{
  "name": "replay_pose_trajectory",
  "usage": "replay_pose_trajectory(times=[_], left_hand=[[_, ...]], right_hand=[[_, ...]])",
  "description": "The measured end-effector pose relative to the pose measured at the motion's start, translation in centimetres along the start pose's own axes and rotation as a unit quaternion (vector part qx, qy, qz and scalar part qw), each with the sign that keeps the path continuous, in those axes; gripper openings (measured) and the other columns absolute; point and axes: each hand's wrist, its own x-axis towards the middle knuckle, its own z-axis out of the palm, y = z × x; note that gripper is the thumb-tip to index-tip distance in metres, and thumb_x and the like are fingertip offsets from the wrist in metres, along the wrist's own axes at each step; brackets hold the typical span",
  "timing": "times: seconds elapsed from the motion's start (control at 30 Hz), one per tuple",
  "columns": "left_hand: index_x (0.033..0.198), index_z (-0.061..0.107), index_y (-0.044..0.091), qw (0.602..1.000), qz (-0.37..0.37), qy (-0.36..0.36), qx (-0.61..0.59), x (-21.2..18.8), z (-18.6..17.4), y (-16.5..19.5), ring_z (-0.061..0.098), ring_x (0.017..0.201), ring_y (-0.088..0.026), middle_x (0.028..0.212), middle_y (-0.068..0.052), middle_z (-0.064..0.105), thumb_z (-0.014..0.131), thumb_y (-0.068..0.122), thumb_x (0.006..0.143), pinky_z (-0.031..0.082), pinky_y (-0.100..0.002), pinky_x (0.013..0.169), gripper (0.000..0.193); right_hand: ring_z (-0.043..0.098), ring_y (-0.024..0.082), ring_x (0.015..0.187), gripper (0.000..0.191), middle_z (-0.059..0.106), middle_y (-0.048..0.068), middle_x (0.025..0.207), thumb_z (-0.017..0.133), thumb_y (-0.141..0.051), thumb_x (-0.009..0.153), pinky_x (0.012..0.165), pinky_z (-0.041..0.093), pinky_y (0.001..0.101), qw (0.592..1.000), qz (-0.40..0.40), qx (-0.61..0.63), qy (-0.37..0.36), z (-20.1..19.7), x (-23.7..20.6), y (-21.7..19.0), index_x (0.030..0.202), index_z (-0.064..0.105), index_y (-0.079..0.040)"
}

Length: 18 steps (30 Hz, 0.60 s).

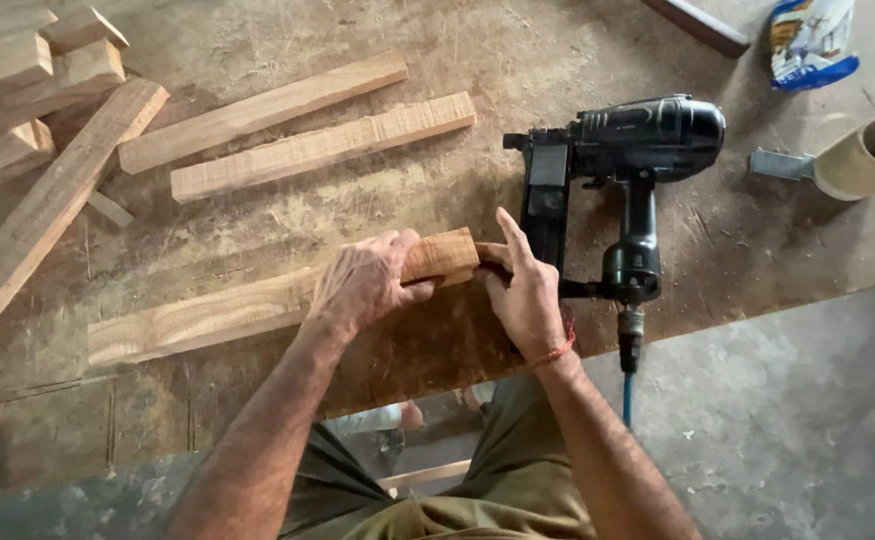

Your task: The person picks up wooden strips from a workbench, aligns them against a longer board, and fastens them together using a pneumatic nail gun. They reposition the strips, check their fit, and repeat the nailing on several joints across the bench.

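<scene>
A long wooden strip (208, 315) lies across the worn workbench (758, 250), slanting up to the right. My left hand (363, 280) grips it from above near its right end. My right hand (528, 290) holds that same end (448, 255), fingers wrapped on its tip, thumb raised. A red thread is tied round the right wrist. Just right of my right hand lies a black pneumatic nail gun (628, 160) on its side, its blue air hose (627, 395) hanging off the bench edge.
Two more wooden strips (318, 150) (258, 108) lie parallel at the back. A pile of timber pieces (28, 110) fills the left corner. A tape roll on a dispenser (863, 155) and a blue-white packet (808, 40) sit at the right. Concrete floor lies below the bench.
</scene>
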Motion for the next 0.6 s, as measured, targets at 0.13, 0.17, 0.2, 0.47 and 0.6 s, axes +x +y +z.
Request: replay_pose_trajectory(times=[0.13, 0.17, 0.2, 0.47, 0.6], left_hand=[[0.120, 0.059, 0.009, 0.999, 0.030, 0.024, 0.008, 0.6, 0.7, -0.3, 0.070, 0.095, -0.037, 0.105, -0.015, 0.070, 0.077, 0.061, 0.074, 0.057, -0.048, 0.080, 0.072], [0.120, 0.059, 0.008, 0.999, 0.036, 0.026, 0.013, 0.7, 0.9, -0.4, 0.070, 0.095, -0.037, 0.104, -0.015, 0.070, 0.077, 0.061, 0.074, 0.057, -0.048, 0.080, 0.072], [0.120, 0.059, 0.008, 0.999, 0.043, 0.028, 0.017, 0.8, 1.1, -0.5, 0.070, 0.095, -0.037, 0.104, -0.015, 0.070, 0.077, 0.062, 0.075, 0.057, -0.048, 0.080, 0.073], [0.122, 0.059, 0.007, 0.998, 0.043, 0.019, 0.029, 1.0, 1.4, -0.6, 0.070, 0.096, -0.037, 0.107, -0.016, 0.070, 0.081, 0.059, 0.072, 0.057, -0.048, 0.080, 0.075], [0.124, 0.059, 0.004, 0.994, 0.072, 0.073, 0.035, 0.8, 1.3, -0.7, 0.071, 0.093, -0.036, 0.110, -0.018, 0.070, 0.082, 0.055, 0.070, 0.058, -0.047, 0.079, 0.078]], right_hand=[[0.078, 0.027, 0.096, 0.071, 0.078, 0.014, 0.105, 0.076, 0.003, 0.084, 0.082, 0.061, 0.0339, 0.999, 0.016, -0.037, 0.003, -0.2, 0.1, 0.8, 0.148, 0.048, -0.008], [0.078, 0.027, 0.095, 0.069, 0.078, 0.015, 0.104, 0.076, 0.003, 0.085, 0.082, 0.061, 0.0342, 0.999, 0.018, -0.043, 0.001, -0.2, 0.0, 0.9, 0.147, 0.049, -0.007], [0.078, 0.028, 0.095, 0.066, 0.078, 0.015, 0.103, 0.077, 0.003, 0.085, 0.081, 0.061, 0.0345, 0.999, 0.021, -0.049, -0.001, -0.3, 0.0, 1.1, 0.145, 0.051, -0.007], [0.078, 0.026, 0.094, 0.050, 0.078, 0.014, 0.101, 0.078, 0.000, 0.085, 0.077, 0.061, 0.0329, 0.997, 0.019, -0.070, -0.005, -0.5, 0.2, 0.8, 0.133, 0.061, -0.004], [0.079, 0.019, 0.092, 0.038, 0.079, 0.011, 0.104, 0.079, -0.003, 0.091, 0.078, 0.063, 0.0294, 0.998, -0.035, -0.025, 0.034, -1.9, 0.2, -3.7, 0.127, 0.067, -0.003]])
